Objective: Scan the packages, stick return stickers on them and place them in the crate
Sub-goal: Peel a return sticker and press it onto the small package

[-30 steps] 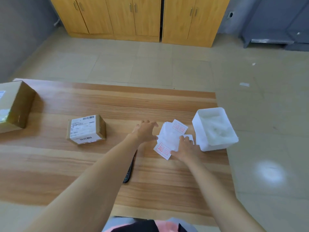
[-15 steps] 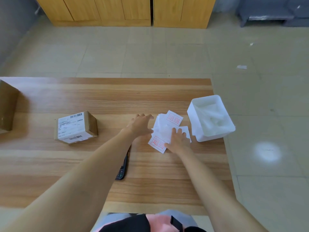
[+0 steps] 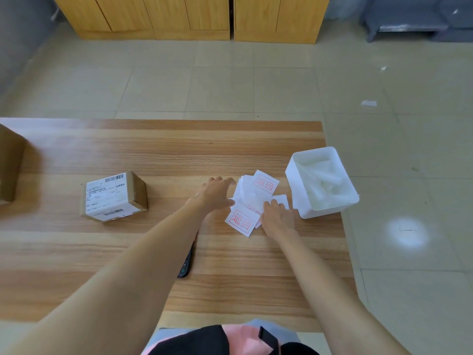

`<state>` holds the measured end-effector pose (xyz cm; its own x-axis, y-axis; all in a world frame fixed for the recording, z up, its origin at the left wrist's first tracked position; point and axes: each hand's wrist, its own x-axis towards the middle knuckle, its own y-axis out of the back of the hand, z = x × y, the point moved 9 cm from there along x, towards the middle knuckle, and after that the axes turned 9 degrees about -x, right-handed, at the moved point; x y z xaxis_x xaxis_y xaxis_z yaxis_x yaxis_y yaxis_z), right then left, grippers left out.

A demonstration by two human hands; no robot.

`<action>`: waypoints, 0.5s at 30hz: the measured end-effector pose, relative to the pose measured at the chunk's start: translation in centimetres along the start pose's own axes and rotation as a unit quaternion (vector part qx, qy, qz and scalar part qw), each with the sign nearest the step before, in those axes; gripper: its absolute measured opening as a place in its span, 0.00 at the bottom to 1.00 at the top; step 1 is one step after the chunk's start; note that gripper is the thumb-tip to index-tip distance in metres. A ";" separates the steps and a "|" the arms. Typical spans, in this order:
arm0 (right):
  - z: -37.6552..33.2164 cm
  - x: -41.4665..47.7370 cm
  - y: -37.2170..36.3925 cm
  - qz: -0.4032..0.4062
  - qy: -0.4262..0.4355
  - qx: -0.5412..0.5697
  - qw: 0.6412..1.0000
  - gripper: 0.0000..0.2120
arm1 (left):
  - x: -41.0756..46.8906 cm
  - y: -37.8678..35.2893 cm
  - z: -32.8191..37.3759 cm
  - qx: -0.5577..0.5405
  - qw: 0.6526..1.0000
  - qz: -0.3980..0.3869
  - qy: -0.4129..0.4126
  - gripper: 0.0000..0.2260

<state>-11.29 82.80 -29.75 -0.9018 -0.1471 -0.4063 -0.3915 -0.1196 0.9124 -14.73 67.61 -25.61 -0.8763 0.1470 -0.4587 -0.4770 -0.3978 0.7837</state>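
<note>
A loose pile of white return stickers (image 3: 253, 198) with red print lies on the wooden table (image 3: 153, 155). My left hand (image 3: 215, 192) rests at the pile's left edge, fingers spread and touching the sheets. My right hand (image 3: 276, 216) lies flat on the pile's near right side. A small cardboard package (image 3: 114, 197) with a white shipping label sits to the left, apart from both hands. A black scanner (image 3: 185, 263) lies on the table, partly hidden under my left forearm.
A white plastic bin (image 3: 299, 175) holding crumpled white backing paper stands at the table's right edge. A larger cardboard box (image 3: 10, 162) is cut off at the far left. Tiled floor and wooden cabinets (image 3: 192, 16) lie beyond the table.
Both hands stay on the sticker pile with only small finger shifts. The view has tilted down and drifted a little, so the table objects sit slightly differently in frame.
</note>
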 end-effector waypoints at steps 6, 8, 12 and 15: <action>1.6 0.0 1.1 0.026 -0.035 0.071 0.996 0.10 | 0.0 -0.2 0.7 -0.005 1.000 -0.002 -0.006 0.28; 2.6 -0.3 1.6 0.044 -0.080 0.134 0.987 0.10 | 0.0 -0.3 1.1 -0.005 1.000 -0.005 -0.009 0.28; 4.3 -1.0 2.9 0.085 -0.152 0.315 0.933 0.11 | -0.1 0.1 2.5 -0.013 0.999 0.001 -0.029 0.27; 4.6 -0.6 3.7 0.066 -0.178 0.484 0.854 0.07 | -0.3 1.4 4.2 -0.033 0.997 0.024 -0.063 0.22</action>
<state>-13.00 86.92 -25.89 -0.8812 0.2313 -0.4123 -0.0946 0.7682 0.6332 -15.41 70.77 -22.62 -0.9015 0.2382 -0.3615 -0.4326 -0.4651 0.7724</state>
